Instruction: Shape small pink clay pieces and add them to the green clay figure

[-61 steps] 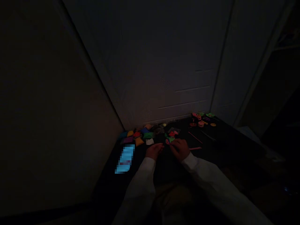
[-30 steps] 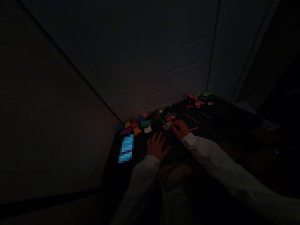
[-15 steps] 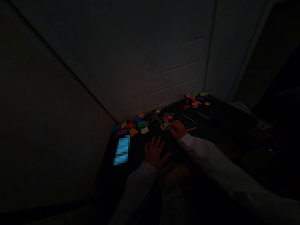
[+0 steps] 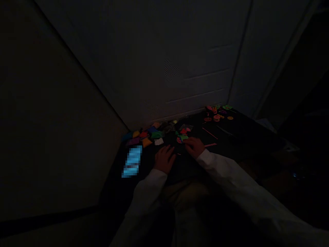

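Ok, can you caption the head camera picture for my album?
In dim light: right hand at a multicolored little piece, left hand palm-down over the dark table, bright packets beyond.

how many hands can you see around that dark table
2: the left hand, palm-down at the dark table beside a tiny pink strip, and the right hand, its fingers at the multicoloured piece. No others show.
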`<state>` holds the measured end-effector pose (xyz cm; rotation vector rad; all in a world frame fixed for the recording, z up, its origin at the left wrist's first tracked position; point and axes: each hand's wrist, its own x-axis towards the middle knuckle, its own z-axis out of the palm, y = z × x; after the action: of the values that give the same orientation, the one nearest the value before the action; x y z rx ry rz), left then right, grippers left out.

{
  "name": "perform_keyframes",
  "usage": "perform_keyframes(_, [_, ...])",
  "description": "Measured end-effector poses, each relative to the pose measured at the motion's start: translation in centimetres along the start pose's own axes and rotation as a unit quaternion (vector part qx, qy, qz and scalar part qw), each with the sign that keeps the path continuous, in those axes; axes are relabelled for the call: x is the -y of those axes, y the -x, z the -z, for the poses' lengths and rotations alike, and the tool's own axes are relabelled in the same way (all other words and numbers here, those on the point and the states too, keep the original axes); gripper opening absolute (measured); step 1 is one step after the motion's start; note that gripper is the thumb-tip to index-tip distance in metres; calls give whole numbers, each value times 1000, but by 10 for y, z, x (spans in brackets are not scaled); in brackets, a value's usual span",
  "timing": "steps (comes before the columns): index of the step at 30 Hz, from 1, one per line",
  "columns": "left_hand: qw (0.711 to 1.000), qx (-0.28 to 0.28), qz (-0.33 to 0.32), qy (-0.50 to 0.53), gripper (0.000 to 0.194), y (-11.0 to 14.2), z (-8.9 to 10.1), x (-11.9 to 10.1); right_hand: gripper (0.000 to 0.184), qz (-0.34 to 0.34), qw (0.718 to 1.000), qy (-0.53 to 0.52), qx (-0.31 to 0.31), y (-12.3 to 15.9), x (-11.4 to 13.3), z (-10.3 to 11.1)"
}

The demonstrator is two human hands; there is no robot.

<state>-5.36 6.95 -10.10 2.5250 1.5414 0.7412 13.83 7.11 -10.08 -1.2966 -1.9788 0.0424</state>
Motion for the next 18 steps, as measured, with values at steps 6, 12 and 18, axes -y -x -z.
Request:
perform_keyframes(6, [982,-138,119,50,35,-3,12,48,39,90,986,71,119,11,8,1])
perform_keyframes(12, [971,-177,142,80,29,-2,9,51,41,149,967,100,180,16,15,2])
perform_keyframes(18, [966,-188,148,94,28,-3,6,51,49,140,963,135,185,15,16,4])
